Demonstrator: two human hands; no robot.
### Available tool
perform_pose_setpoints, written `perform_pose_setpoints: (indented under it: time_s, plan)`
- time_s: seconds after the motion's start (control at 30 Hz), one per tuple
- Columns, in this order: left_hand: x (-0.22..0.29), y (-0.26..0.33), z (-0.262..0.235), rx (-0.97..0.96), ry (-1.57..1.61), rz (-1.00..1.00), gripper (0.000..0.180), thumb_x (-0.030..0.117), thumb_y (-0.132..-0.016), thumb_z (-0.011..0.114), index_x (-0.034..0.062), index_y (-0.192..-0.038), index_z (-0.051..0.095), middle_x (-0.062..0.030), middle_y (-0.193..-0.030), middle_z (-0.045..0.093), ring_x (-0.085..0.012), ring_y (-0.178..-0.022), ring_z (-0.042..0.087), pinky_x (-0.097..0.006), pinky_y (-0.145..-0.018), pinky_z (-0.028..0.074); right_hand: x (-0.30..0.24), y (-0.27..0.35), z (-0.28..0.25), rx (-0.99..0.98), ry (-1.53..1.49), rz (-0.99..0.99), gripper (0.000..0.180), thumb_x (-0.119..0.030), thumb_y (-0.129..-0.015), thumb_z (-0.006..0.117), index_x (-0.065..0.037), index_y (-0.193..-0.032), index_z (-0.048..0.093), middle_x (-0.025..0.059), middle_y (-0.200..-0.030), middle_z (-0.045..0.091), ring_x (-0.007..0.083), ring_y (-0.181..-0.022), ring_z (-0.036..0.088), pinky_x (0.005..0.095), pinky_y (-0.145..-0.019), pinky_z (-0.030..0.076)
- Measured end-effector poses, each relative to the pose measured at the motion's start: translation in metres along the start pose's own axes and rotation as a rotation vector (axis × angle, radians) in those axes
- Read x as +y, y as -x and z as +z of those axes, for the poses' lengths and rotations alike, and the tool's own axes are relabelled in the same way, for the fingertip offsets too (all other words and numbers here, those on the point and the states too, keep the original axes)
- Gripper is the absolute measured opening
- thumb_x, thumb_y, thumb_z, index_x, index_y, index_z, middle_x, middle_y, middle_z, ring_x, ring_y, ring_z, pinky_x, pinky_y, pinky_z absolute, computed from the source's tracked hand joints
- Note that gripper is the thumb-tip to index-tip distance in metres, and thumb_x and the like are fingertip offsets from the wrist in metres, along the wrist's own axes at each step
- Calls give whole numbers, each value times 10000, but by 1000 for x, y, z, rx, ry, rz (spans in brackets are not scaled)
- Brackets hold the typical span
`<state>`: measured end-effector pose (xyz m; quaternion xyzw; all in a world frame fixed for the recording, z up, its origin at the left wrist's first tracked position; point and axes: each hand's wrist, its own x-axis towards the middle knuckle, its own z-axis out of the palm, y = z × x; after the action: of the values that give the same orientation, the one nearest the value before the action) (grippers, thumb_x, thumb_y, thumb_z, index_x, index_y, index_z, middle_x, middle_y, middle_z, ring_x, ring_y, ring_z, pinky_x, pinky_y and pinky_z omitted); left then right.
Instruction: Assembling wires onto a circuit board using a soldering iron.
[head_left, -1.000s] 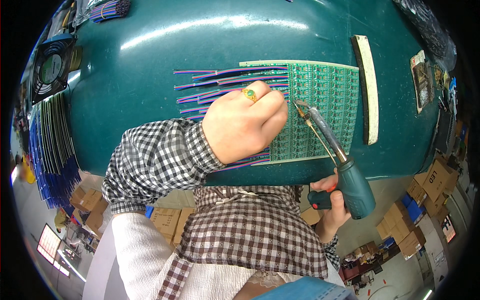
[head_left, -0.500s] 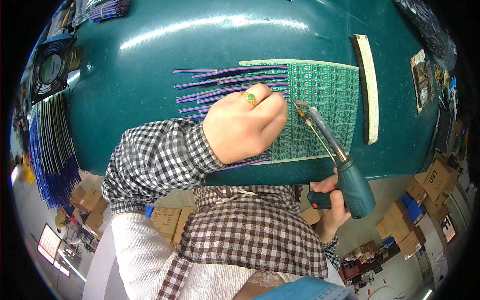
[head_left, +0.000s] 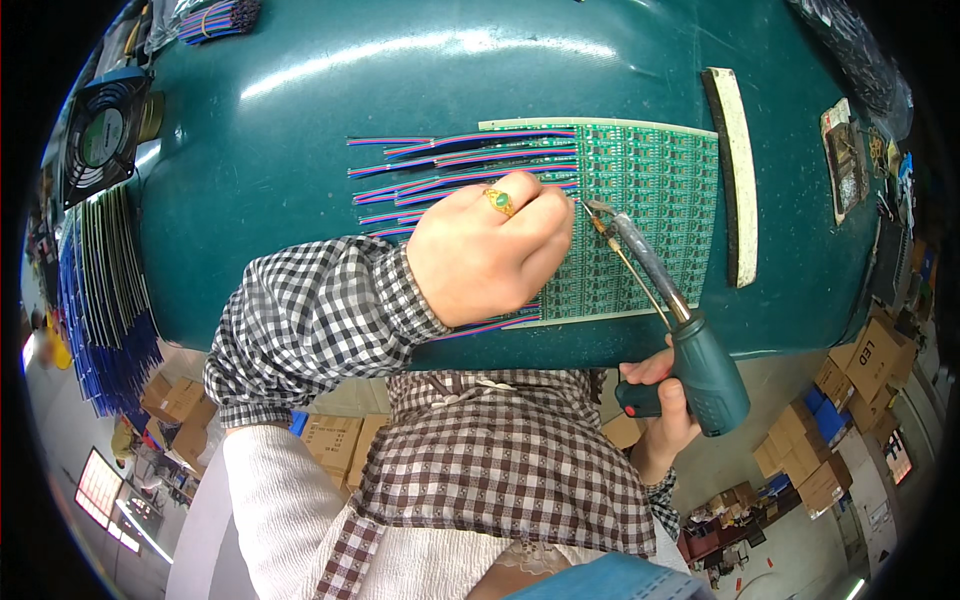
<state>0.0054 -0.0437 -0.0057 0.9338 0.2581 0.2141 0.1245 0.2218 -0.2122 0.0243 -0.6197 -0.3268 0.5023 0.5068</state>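
Teal and glossy, the worktop fills the upper part of the view, its near edge curving just above the person's checked apron. Below that edge, off the worktop, the right hand is clenched around the teal grip of a soldering gun, thumb on the red trigger. The gun's metal barrel slants up and left over the near edge, and its tip sits on the green circuit panel, just beside the left fingertips.

On the worktop's near middle, the left hand, in a checked sleeve and wearing a gold ring with a green stone, lies knuckles-up on the panel's left edge. Its fingers are curled and pinched together at the end of a wire; what exactly they grip is hidden under the hand. Ribbon wires in red, blue and purple fan out leftward from the panel's left edge, flat on the worktop, some passing under the hand.

Right of the panel, a pale strip lies along its right side. At the far left corner stands a black fan, with a wire bundle at the far edge beyond it.
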Motion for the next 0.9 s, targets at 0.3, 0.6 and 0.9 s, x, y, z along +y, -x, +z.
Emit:
perform_pose_setpoints:
  time_s: [0.3, 0.6, 0.9]
  plan:
    - [0, 0, 0, -1, 7, -6, 390, 79, -649, 616, -58, -1011, 660, -101, -982, 593, -217, -852, 605, -297, -692, 534, 1, -1, 0, -13, 6, -1, 562, -231, -905, 619, 164, -1246, 411, 137, -808, 569, 230, -687, 608, 415, -693, 584]
    - [1, 0, -1, -15, 0, -11, 383, 84, -662, 617, -56, -1016, 658, -99, -977, 597, -215, -853, 605, -293, -685, 533, 0, 1, 1, -26, 46, 3, 564, -237, -907, 617, 159, -1253, 412, 133, -806, 566, 224, -691, 605, 408, -694, 584]
    - [-1, -2, 0, -16, -9, -11, 378, 85, -665, 617, -49, -1016, 659, -91, -962, 595, -212, -851, 602, -290, -675, 530, 1, -2, 3, 36, 6, -28, 561, -261, -913, 609, 150, -1245, 423, 122, -783, 554, 215, -676, 595, 395, -672, 581]
